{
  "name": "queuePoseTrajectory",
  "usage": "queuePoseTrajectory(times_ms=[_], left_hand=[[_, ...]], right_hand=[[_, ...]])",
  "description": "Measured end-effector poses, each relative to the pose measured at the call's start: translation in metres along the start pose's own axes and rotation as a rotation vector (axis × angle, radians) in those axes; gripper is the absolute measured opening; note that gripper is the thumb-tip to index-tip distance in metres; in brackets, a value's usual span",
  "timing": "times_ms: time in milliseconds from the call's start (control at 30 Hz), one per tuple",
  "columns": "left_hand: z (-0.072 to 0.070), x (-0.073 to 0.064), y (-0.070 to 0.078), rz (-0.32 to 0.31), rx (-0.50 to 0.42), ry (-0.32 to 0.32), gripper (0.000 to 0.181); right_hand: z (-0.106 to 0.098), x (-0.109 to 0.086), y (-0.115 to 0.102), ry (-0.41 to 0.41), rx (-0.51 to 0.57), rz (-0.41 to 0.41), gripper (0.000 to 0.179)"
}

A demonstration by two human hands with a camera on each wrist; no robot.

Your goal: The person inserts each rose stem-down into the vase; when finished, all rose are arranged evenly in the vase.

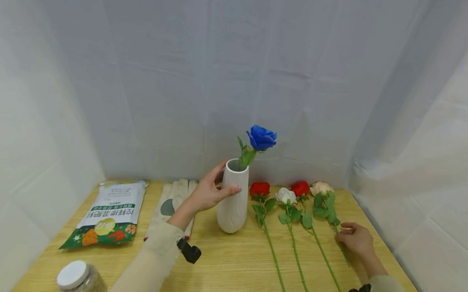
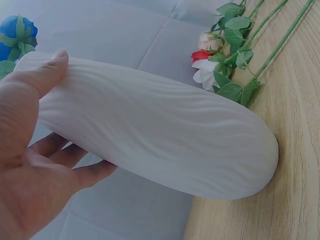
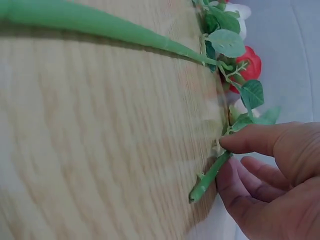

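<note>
My left hand (image 1: 209, 192) grips the upper part of a white ribbed vase (image 1: 232, 207), thumb across the near side and fingers behind. The vase stands upright on the table, and a blue rose (image 1: 261, 138) leans to the right out of its mouth. At the right, my right hand (image 1: 357, 240) pinches the green stem of a cream rose (image 1: 321, 188) between thumb and fingers. In the right wrist view the cut end of that stem (image 3: 204, 182) sticks out past the fingertips. The cream bloom lies at the far edge of the table.
Between the hands lie a red rose (image 1: 260, 189), a white rose (image 1: 286, 196) and another red rose (image 1: 300, 188), stems toward me. Left of the vase are pale gloves (image 1: 167, 206), a fertilizer bag (image 1: 111, 212) and a white-lidded jar (image 1: 73, 275). A grey curtain (image 1: 205, 75) hangs behind.
</note>
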State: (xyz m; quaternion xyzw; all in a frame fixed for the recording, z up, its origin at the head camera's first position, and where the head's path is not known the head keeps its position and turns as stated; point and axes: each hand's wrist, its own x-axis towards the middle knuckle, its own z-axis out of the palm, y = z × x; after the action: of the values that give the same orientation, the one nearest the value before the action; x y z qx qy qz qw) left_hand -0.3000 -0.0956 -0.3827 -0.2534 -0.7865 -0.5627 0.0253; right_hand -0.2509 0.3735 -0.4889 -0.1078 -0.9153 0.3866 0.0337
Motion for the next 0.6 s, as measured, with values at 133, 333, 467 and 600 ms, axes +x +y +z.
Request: queuePoseTrajectory(times_ms=[133,333,467,600], left_hand=[[0.000,0.000,-0.001,0.001,0.002,-0.001,0.087],[0.000,0.001,0.000,0.005,0.004,-0.002,0.086],[-0.001,0.000,0.000,0.010,0.005,-0.001,0.085],[-0.001,0.000,0.001,0.009,0.004,-0.004,0.086]], right_hand=[[-0.003,0.003,0.003,-0.035,0.000,-0.004,0.054],[-0.004,0.004,-0.003,-0.161,0.156,0.069,0.062],[-0.003,0.005,-0.007,-0.189,0.268,0.138,0.061],[-0.003,0.007,-0.009,-0.201,0.357,0.179,0.059]])
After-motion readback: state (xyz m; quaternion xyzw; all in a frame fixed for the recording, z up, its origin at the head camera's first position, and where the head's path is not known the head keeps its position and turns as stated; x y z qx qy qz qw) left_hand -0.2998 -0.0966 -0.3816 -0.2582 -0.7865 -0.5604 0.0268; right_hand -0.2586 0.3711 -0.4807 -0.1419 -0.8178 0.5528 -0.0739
